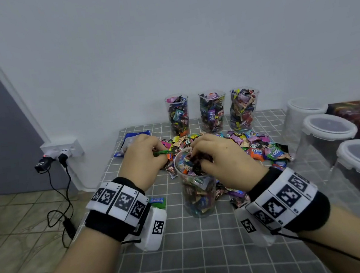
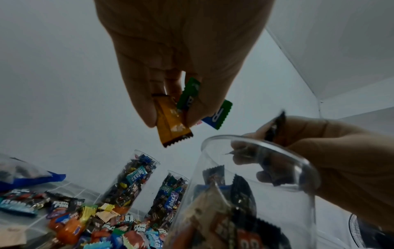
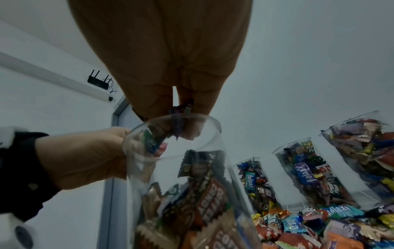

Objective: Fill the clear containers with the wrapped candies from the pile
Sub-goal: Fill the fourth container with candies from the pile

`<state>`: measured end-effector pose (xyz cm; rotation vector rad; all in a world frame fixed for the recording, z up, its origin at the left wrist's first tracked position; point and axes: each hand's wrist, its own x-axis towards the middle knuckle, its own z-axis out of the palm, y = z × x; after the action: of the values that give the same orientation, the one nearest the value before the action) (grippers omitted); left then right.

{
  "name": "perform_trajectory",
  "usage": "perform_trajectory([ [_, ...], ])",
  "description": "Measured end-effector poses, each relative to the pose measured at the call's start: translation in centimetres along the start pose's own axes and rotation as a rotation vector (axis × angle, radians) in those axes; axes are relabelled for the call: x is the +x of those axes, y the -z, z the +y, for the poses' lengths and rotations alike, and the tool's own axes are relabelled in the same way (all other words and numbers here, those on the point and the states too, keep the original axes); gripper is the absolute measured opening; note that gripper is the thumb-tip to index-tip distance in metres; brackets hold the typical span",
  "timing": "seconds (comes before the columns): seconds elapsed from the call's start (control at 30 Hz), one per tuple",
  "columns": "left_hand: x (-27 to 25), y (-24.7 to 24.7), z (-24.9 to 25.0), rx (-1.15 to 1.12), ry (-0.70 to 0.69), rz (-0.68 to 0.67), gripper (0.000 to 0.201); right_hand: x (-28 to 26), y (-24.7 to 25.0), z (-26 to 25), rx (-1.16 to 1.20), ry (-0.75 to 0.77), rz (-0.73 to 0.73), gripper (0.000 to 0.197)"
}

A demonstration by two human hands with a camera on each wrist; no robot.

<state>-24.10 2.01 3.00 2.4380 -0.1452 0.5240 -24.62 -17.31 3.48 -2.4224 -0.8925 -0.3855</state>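
Observation:
A tall clear container (image 1: 197, 192) stands near the table's middle, mostly filled with wrapped candies. My right hand (image 1: 217, 154) is over its mouth, fingers curled round dark-wrapped candies (image 3: 183, 107) at the rim (image 3: 170, 121). My left hand (image 1: 147, 155) hovers just left of the rim, pinching an orange candy (image 2: 170, 121) and a green one (image 2: 187, 96). The loose candy pile (image 1: 251, 144) lies behind the container. Three full clear containers (image 1: 213, 112) stand at the back by the wall.
Three lidded white-rimmed tubs (image 1: 328, 128) line the table's right side. A blue and white bag (image 1: 130, 142) lies at the back left. One stray candy (image 1: 157, 200) sits by my left wrist. A wall socket with plugs (image 1: 62, 152) hangs beyond the left edge.

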Motion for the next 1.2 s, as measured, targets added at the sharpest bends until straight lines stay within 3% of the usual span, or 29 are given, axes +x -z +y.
perform_trajectory([
  [0.13, -0.1, -0.1, 0.1, -0.001, -0.002, -0.002, 0.022, -0.1, -0.3, -0.1, 0.021, 0.013, 0.003, 0.035],
  [0.3, 0.0, 0.1, 0.3, -0.055, 0.021, -0.003, 0.020, -1.1, -0.4, 0.6, 0.127, -0.097, 0.139, 0.039],
  [0.43, 0.2, 0.5, 0.8, -0.111, 0.011, 0.030, 0.026, -2.2, -1.0, 1.9, 0.375, -0.305, -0.094, 0.091],
  [0.53, 0.4, 0.6, 1.9, -0.157, 0.003, 0.030, 0.027, -2.7, -2.4, 2.7, 0.562, -0.396, -0.142, 0.108],
  [0.67, 0.4, 0.0, 3.5, -0.238, -0.038, -0.010, 0.029, -2.8, -3.5, 3.1, 0.679, -0.396, -0.095, 0.073],
  [0.73, 0.3, -0.5, 4.1, -0.255, -0.061, -0.040, 0.030, -2.7, -3.8, 3.3, 0.672, -0.397, -0.076, 0.066],
  [0.9, 0.1, -1.6, 4.4, -0.160, -0.122, -0.130, 0.022, -2.7, -4.0, 3.7, 0.682, -0.380, -0.057, 0.065],
  [1.03, -0.1, -1.7, 4.4, -0.166, -0.138, -0.132, 0.019, -2.7, -4.1, 3.7, 0.696, -0.373, -0.047, 0.075],
  [1.2, -0.3, -1.7, 4.3, -0.204, -0.139, -0.124, 0.018, -2.7, -3.9, 3.5, 0.671, -0.370, -0.066, 0.069],
])
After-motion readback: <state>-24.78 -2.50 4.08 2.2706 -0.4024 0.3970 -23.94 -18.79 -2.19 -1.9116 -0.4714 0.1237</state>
